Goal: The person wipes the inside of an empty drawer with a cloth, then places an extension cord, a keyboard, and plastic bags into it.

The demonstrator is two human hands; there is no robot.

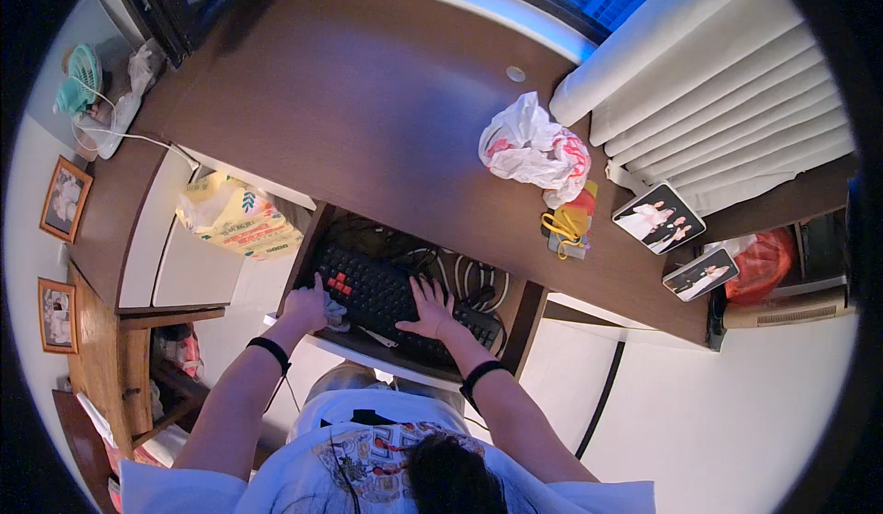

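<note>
A black computer keyboard (pixel 383 293) with several red keys at its left part lies in an open desk drawer (pixel 532 324). My left hand (pixel 307 308) is at the keyboard's left end, its index finger stretched onto the keys and the other fingers folded. A crumpled greyish cloth (pixel 336 315) shows at the thumb side of that hand, which seems closed on it; the fingers' undersides are hidden. My right hand (pixel 433 310) rests flat over the keys right of the middle, fingers apart. Behind the keyboard lie coiled cables (pixel 476 281).
On the brown desktop (pixel 331 100) are a white plastic bag (pixel 528 145), a yellow cord (pixel 566 230) and two photo frames (pixel 659 219) (pixel 700 274). A yellow printed package (pixel 248 228) stands in an opening left of the drawer. A teal fan (pixel 83 76) is at far left.
</note>
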